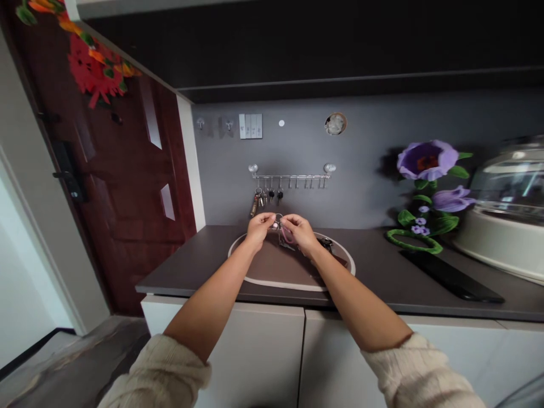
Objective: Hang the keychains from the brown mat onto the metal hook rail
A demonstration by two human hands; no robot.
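Over the oval brown mat with a pale rim [280, 285], both of my hands are pinched together around a bunch of keys [279, 224]. My left hand [257, 232] grips its left side, where a small pinkish piece shows at the fingertips. On the other side, my right hand [303, 234] pinches the metal ring, and a pink loop strap [287, 234] hangs beside its fingers. Key blades dangle below, partly hidden. Behind the hands, a clear hook rail [293, 177] on the wall carries several keys [271, 194] on its left hooks. Dark items [326, 243] lie on the mat, partly behind my right forearm.
A purple flower ornament [427, 161], a long black object [454, 277] and a clear-domed white appliance [501, 226] stand or lie on the right of the counter [374, 266]. A dark shelf [318, 45] overhangs it. At left is a red-brown door [127, 187].
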